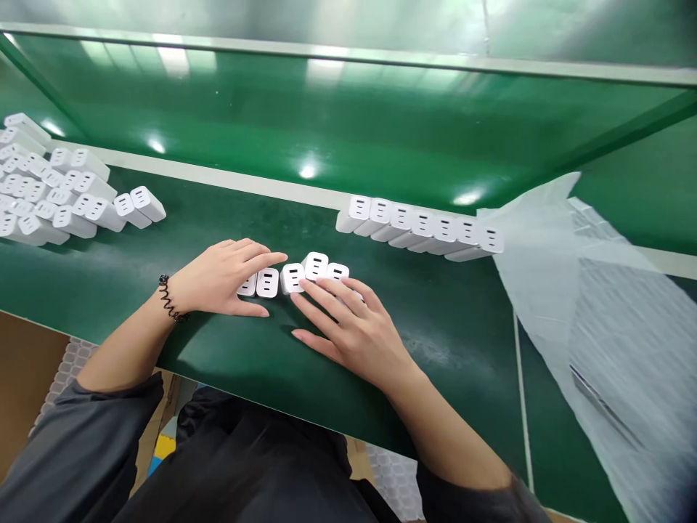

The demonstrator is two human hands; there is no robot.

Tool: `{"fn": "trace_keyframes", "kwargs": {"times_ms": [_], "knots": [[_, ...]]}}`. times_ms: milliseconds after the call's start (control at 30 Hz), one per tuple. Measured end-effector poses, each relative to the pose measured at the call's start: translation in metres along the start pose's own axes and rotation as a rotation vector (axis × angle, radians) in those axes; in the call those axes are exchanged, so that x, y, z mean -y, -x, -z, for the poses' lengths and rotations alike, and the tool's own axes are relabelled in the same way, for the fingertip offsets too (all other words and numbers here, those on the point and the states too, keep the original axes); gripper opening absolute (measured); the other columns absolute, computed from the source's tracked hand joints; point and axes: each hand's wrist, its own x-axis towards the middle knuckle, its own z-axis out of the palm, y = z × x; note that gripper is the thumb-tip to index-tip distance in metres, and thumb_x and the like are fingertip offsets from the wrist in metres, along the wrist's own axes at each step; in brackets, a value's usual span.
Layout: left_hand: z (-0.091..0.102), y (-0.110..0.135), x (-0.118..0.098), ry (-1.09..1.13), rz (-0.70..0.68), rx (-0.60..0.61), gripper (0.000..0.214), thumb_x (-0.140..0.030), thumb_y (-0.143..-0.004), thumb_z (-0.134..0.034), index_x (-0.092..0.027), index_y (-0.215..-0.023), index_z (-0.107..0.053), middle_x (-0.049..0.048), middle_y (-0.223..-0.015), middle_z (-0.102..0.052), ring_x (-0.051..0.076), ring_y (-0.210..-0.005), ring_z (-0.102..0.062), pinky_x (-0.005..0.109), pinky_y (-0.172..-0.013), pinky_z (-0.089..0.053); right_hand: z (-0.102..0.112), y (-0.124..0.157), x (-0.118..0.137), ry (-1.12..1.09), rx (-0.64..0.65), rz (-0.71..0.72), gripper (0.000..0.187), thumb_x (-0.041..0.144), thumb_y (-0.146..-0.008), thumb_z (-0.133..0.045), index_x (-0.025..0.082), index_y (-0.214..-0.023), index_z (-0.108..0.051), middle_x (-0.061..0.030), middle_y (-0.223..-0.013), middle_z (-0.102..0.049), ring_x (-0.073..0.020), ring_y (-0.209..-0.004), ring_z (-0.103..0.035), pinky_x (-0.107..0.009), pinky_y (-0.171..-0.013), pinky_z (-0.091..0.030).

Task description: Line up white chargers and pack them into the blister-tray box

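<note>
Several white charger blocks with dark port slots stand in a short row in front of me. My left hand lies at the row's left end, thumb and fingers apart around two white chargers; part of one is hidden under it. My right hand rests over the right end with its fingers spread, the fingertips touching the charger and covering part of the charger. Between them one charger sits slightly farther back than its neighbours. Neither hand is closed round a charger.
A neat row of white chargers stands near the back wall. At the far left is a crowded group of chargers. Translucent plastic sheeting covers the right of the green table. A green panel rises behind.
</note>
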Motion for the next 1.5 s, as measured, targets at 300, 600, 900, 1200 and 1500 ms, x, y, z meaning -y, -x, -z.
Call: {"fn": "trace_keyframes", "kwargs": {"times_ms": [300,600,900,1200,1500], "knots": [[-0.012,-0.008,-0.004,0.023,0.02,0.077,0.047,-0.048,-0.092,-0.063,-0.017,-0.126,-0.053,0.007,-0.11,-0.067,0.022,-0.099,-0.066,0.03,-0.078,-0.046,-0.014,-0.002,0.002,0.072,0.064,-0.16,0.058,0.039,-0.098,-0.056,0.014,-0.148,-0.043,-0.016,-0.147,-0.053,-0.0336,-0.133,-0.054,-0.054,-0.109,-0.041],[-0.016,-0.007,-0.009,-0.004,-0.03,-0.016,0.04,-0.045,-0.091,-0.064,-0.017,-0.118,-0.056,0.0055,-0.1,-0.069,0.02,-0.087,-0.067,0.03,-0.072,-0.043,-0.006,-0.001,0.006,0.003,-0.109,-0.028,0.04,0.032,-0.093,-0.064,0.021,-0.131,-0.06,-0.0102,-0.124,-0.07,-0.0246,-0.113,-0.064,-0.043,-0.105,-0.047],[-0.013,-0.008,-0.015,0.09,-0.116,-0.199,0.034,-0.045,-0.1,-0.048,-0.018,-0.117,-0.058,0.0092,-0.118,-0.069,0.02,-0.101,-0.067,0.031,-0.079,-0.047,-0.003,0.001,0.011,-0.084,-0.149,0.03,0.041,0.023,-0.09,-0.066,0.022,-0.131,-0.062,-0.0082,-0.123,-0.07,-0.0234,-0.114,-0.063,-0.043,-0.108,-0.045],[-0.012,-0.008,-0.015,0.098,-0.102,-0.205,0.035,-0.043,-0.097,-0.055,-0.016,-0.119,-0.058,0.0072,-0.108,-0.072,0.019,-0.091,-0.069,0.03,-0.078,-0.047,-0.001,-0.001,0.011,-0.054,-0.136,0.035,0.037,0.023,-0.092,-0.063,0.022,-0.129,-0.061,-0.0072,-0.123,-0.07,-0.0217,-0.113,-0.064,-0.041,-0.107,-0.046],[-0.005,-0.005,-0.012,0.093,0.205,-0.324,0.038,-0.031,-0.089,-0.06,-0.019,-0.124,-0.054,0.0054,-0.118,-0.068,0.019,-0.097,-0.066,0.032,-0.081,-0.051,-0.001,-0.001,-0.005,0.007,-0.334,-0.285,0.037,0.011,-0.086,-0.061,0.026,-0.12,-0.057,-0.0052,-0.104,-0.072,-0.0201,-0.085,-0.067,-0.035,-0.076,-0.049]]}}
